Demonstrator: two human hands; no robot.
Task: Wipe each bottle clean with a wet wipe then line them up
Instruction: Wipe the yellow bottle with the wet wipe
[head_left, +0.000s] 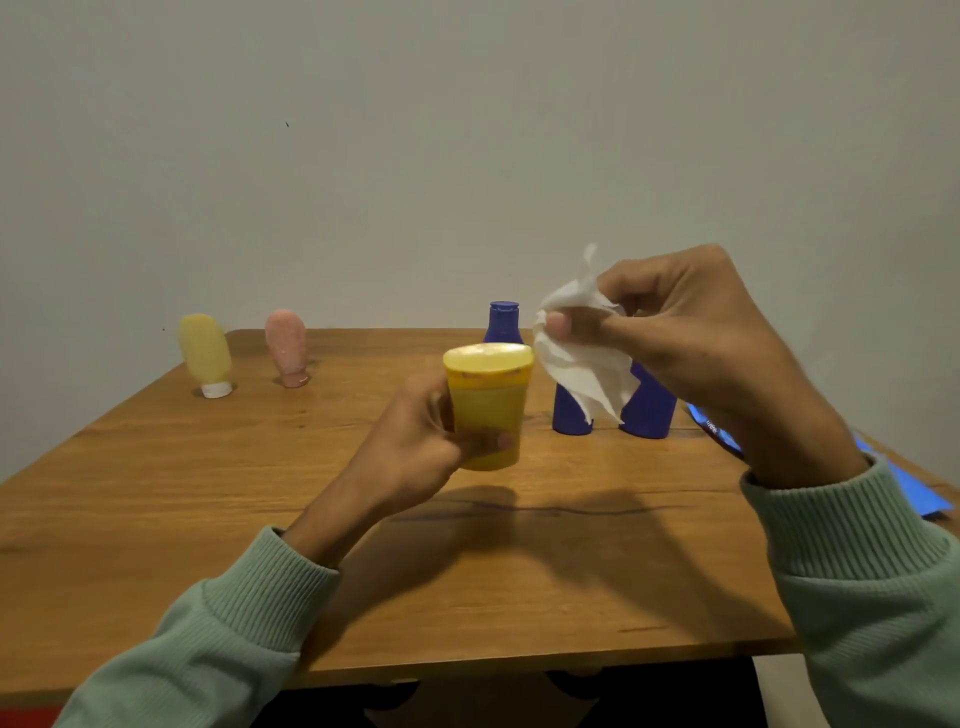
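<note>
Far to the left of the yellow bottle (488, 410), at the back of the table (156, 493), a pale yellow tube (205, 353) is stood on its white cap. A pink tube (285, 343) is stood likewise, somewhat nearer the yellow bottle.

The yellow bottle itself is held upright above the table, lid on, with the fingers of the left hand (423, 436) curled round its lower body. Just behind it a blue capped bottle (503, 319) is seen. To its right two blue bottles (649, 410) stand, partly hidden by the wet wipe (582, 364).

The wipe is pinched between the thumb and bent fingers of the right hand (691, 353), just right of the yellow bottle's lid and seemingly not touching it. Further right a blue packet (719, 434) lies.

The wiping of the yellow bottle is judged to be the step in hand, with contact not yet made. Next, the wipe must be pressed to lid and wall, and the bottle turned so that the parts covered by fingers are reached.
</note>
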